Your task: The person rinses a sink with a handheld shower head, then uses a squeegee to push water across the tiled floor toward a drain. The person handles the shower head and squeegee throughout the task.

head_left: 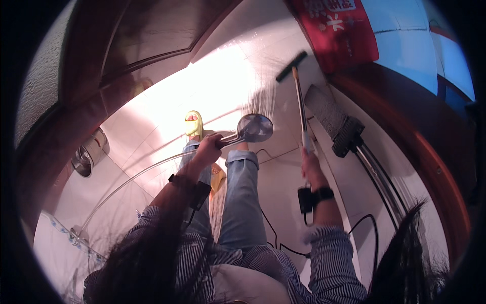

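My left hand [206, 151] is closed round the handle of a round silver shower head [255, 127], held over the floor in front of my legs. Thin streams of water spray from it towards the far tiles. A pale hose [135, 175] runs from the handle down to the lower left. In my right hand [311, 167] is the light grip of a long-handled floor brush [299, 93]. Its narrow dark head [291, 67] reaches the floor near the doorway, slightly blurred. The brush head's underside cannot be seen.
A flat grey mop [329, 115] leans at the right beside the dark wooden door frame [405, 124]. A red bag [344, 33] hangs above it. My yellow-green slipper [193, 123] stands on wet, glaring tiles [147, 147]. A metal container [91, 152] sits left; a brown door [147, 35] stands upper left.
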Demonstrator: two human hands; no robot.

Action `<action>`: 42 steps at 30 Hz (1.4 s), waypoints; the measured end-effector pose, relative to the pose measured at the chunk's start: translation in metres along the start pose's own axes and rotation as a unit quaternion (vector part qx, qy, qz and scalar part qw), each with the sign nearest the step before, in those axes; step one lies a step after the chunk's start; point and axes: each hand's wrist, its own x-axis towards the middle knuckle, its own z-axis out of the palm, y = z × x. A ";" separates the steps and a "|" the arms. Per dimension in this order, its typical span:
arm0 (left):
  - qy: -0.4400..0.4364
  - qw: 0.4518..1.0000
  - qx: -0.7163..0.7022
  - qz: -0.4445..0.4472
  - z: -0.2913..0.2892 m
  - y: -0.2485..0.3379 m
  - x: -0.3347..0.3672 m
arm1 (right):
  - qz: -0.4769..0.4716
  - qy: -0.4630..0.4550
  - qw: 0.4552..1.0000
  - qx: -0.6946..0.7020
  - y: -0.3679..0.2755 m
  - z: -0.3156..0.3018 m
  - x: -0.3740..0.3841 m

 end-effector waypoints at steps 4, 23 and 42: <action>0.012 0.999 -0.017 0.026 0.001 0.002 -0.002 | -0.046 -0.033 0.997 0.056 -0.012 0.004 0.017; 0.010 1.000 -0.005 0.013 0.006 -0.015 -0.003 | -0.085 -0.086 0.992 0.026 -0.093 0.028 0.059; -0.010 0.999 0.008 -0.045 -0.012 -0.029 -0.011 | -0.058 -0.107 0.993 0.001 -0.001 0.095 0.056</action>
